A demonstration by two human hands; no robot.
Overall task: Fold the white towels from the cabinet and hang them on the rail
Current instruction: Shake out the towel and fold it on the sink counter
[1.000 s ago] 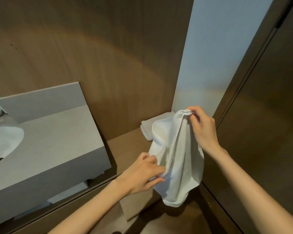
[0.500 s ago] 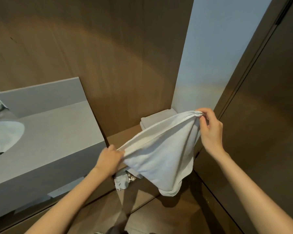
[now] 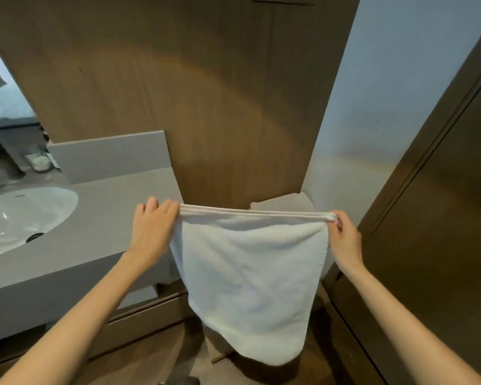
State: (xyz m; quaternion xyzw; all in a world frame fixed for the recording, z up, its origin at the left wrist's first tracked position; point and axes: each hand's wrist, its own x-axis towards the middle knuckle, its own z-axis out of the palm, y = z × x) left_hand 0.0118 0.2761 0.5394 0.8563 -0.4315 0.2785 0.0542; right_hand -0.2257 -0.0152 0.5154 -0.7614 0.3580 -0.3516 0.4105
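The left hand pinches one top corner of the white towel and the right hand pinches the other; both are closed on the cloth, and the top edge runs taut and nearly level between them. Along that edge two hems seem to lie together, so the towel appears already doubled, though this is hard to be sure of; the rest hangs free below the grips, narrowing toward a rounded bottom.

The step in hand looks like squaring the towel before the next fold; to do it well, keep the two grips level and the pull even, so the hems stay matched; let the hanging part settle flat before bringing one corner across to the other.

A folded towel lies just behind the taut edge, nearer the right grip; the counter sits beside the left grip; no rail is in view.
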